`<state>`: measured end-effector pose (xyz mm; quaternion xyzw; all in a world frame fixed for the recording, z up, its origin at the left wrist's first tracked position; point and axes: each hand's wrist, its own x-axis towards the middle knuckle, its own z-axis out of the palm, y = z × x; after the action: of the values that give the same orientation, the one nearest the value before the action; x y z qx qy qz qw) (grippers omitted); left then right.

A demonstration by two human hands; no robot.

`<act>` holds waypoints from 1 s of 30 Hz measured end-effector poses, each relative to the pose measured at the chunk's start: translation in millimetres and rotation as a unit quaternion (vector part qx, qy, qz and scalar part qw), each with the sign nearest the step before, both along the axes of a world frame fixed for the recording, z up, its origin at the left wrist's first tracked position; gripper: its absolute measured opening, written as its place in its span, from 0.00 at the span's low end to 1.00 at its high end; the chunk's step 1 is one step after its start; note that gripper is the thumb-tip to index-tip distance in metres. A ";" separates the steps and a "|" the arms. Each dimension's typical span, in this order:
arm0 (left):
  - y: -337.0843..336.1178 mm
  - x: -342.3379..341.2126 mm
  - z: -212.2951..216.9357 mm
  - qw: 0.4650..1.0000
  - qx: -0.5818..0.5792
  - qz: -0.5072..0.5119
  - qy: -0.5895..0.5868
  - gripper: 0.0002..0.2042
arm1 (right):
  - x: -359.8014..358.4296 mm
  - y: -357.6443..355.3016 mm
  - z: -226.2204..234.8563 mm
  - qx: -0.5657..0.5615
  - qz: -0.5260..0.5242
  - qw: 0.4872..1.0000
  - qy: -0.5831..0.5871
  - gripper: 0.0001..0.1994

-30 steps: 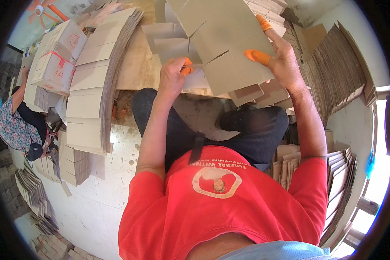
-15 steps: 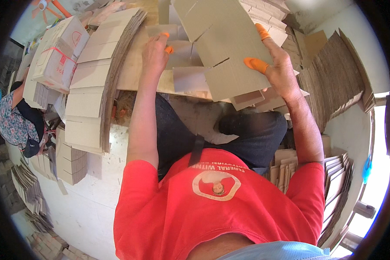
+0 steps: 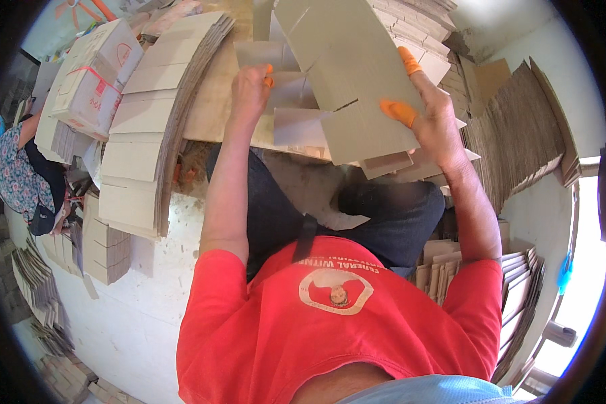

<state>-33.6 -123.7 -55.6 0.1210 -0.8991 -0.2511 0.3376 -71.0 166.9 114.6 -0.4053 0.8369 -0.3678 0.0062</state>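
A long slotted cardboard sheet (image 3: 347, 74) slants over the table in front of me. My right hand (image 3: 434, 118) grips its right edge, the orange-covered thumb lying on its upper face and another orange-covered fingertip at the edge farther off. Left of the sheet, smaller cardboard pieces (image 3: 297, 126) stand or lie in a row, partly hidden beneath it. Beside them is my left hand (image 3: 250, 94), its fingers curled and the orange-covered tips close together; whether a piece's edge is between them cannot be made out.
A long stack of cardboard sheets (image 3: 141, 138) lies at left, with a taped carton (image 3: 97, 81) beyond it. More cardboard stacks (image 3: 515, 131) stand at right. Another person (image 3: 27, 172) bends at the far left. The wooden tabletop (image 3: 209, 104) shows between stack and pieces.
My left hand has moved slightly right and nearer to me, its fingertips drawing closer together. The sheet in my right hand has shifted slightly, its near end a little closer to me.
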 end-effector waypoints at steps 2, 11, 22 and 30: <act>-0.4 -0.9 -2.8 1.000 -0.003 0.008 0.017 0.08 | 0.6 -1.5 -1.4 0.000 0.006 1.000 0.025 0.35; -4.0 2.2 3.2 0.998 0.009 -0.057 0.023 0.09 | -3.0 -10.3 -9.9 0.029 0.038 0.999 -0.019 0.36; -8.5 -6.5 4.3 0.998 0.042 -0.047 -0.013 0.09 | -8.5 -38.9 -56.4 0.236 0.086 0.947 -0.201 0.35; 10.5 43.0 37.4 0.991 0.038 -0.019 0.126 0.20 | -45.8 -29.0 -83.3 0.110 0.066 0.992 0.000 0.28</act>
<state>9.4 -113.3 -18.2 0.0835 -0.8412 -0.3047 0.4389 -116.7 137.9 31.2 -0.4564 0.8436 -0.2729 0.0752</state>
